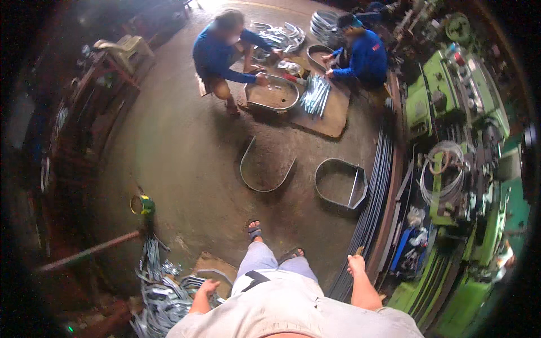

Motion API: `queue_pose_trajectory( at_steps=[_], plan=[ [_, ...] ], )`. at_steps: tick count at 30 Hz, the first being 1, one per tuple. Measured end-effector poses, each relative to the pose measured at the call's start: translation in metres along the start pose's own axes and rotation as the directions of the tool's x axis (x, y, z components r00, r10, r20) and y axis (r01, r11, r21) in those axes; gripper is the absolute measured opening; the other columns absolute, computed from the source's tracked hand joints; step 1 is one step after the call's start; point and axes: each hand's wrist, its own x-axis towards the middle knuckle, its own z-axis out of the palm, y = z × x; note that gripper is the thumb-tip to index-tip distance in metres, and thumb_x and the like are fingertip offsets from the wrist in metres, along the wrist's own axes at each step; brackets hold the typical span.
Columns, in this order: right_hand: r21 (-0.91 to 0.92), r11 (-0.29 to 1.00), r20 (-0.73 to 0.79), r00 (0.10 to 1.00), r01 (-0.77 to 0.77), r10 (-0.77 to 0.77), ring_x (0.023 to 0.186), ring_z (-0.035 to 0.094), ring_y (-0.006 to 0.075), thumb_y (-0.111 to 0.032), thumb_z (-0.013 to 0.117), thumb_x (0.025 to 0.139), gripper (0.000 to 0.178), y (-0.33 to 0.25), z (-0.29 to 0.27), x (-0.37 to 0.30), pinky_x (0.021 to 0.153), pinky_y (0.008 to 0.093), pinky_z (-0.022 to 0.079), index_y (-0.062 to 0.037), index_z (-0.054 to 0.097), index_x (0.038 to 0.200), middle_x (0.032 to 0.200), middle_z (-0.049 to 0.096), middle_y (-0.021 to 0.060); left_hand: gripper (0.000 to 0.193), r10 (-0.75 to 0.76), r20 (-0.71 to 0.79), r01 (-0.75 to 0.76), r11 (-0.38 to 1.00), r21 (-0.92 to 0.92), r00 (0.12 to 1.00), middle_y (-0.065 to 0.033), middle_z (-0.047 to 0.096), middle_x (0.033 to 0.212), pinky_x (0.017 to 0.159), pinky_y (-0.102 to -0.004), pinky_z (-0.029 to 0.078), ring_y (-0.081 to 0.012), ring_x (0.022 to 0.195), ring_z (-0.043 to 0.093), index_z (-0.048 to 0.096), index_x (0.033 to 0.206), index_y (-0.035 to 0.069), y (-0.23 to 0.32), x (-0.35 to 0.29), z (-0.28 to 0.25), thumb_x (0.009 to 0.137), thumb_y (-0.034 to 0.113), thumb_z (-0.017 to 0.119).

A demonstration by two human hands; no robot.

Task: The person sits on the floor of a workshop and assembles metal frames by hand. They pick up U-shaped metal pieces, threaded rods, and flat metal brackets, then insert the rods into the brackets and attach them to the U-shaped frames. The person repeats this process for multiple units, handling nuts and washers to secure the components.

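Note:
My left hand hangs low beside my body, its fingers loosely apart and nothing visible in it. Below and left of it lies a heap of bent shiny metal strips, and a flat brown board is close by. On my other side, my right hand is raised and closed. A small brownish tip shows above its fingers, too small to name. Long dark metal rods run along the floor nearest to that hand.
Ahead on the floor stand an open U-shaped metal band and a closed metal frame with a crossbar. Two people in blue shirts work farther off beside metal tubes. Green machinery lines the right; a rusty bar juts in from the left.

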Motion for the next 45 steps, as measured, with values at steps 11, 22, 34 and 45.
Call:
queue_pose_trajectory(
  at_steps=[11, 22, 34, 45],
  plan=[
    [-0.122, 0.986, -0.077, 0.989, 0.114, -0.124, 0.114, 0.061, 0.0374, -0.046, 0.067, 0.088, 0.046, -0.105, 0.050, 0.012, 0.095, 0.0485, 0.049, -0.0047, 0.067, 0.108, 0.118, 0.065, 0.0204, 0.041, 0.105, -0.230, -0.199, 0.878, -0.436, 0.967, -0.0137, 0.072, 0.102, 0.081, -0.0352, 0.054, -0.0220, 0.086, 0.069, 0.060, 0.126, 0.004, 0.307, 0.059, -0.195, 0.093, 0.030, 0.065],
    [-0.256, 0.966, 0.114, 0.991, -0.044, 0.076, 0.150, 0.018, 0.0413, -0.057, 0.069, 0.084, 0.096, -0.098, 0.169, 0.363, 0.122, 0.0493, 0.023, -0.0062, 0.029, 0.155, 0.162, 0.022, 0.0211, 0.067, 0.507, 0.384, -0.636, 0.646, 0.423, 0.771, -0.0266, 0.047, 0.145, 0.108, -0.0481, 0.042, -0.0444, 0.132, 0.047, 0.046, 0.145, 0.014, 0.550, 0.292, 0.052, 0.088, 0.041, 0.068],
    [-0.538, 0.841, -0.288, 0.927, 0.052, -0.242, 0.143, 0.034, 0.0310, -0.069, 0.071, 0.075, 0.092, -0.043, 0.205, 0.589, 0.111, 0.0530, 0.034, -0.0067, 0.045, 0.138, 0.149, 0.045, 0.0137, 0.056, 0.891, 0.270, -0.791, 0.144, 0.595, 0.366, -0.0263, 0.041, 0.142, 0.100, -0.0499, 0.045, -0.0453, 0.126, 0.047, 0.054, 0.129, 0.018, 0.701, 0.503, 0.340, 0.080, 0.028, 0.079],
    [-0.549, 0.836, -0.276, 0.946, -0.013, -0.167, 0.146, 0.031, 0.0257, -0.055, 0.073, 0.082, 0.073, 0.034, 0.224, 0.559, 0.113, 0.0501, 0.033, -0.0074, 0.046, 0.130, 0.144, 0.048, 0.0104, 0.032, 0.836, 0.277, -0.785, 0.257, 0.564, 0.473, -0.0248, 0.050, 0.127, 0.094, -0.0518, 0.045, -0.0458, 0.117, 0.051, 0.060, 0.106, 0.012, 0.654, 0.473, 0.378, 0.079, 0.018, 0.077]
  ],
)
